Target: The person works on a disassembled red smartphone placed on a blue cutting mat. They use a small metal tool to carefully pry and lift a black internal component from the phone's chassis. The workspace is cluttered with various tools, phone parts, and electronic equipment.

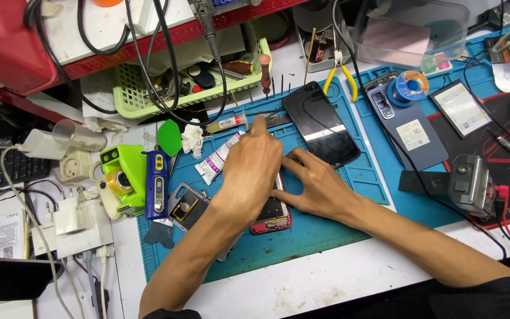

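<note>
A blue work mat (326, 230) covers the middle of the white bench, and on it, near its centre, lies an opened red-framed phone (273, 215), mostly hidden under the person's hands. The right hand (320, 183) rests flat beside and partly on the phone with fingers spread, gripping nothing visible, while the left hand (249, 168) arches over the phone's upper end, fingers curled down; whether it pinches anything cannot be told. Just behind lie a black phone screen (321, 124) and a small white glue tube (216, 159).
</note>
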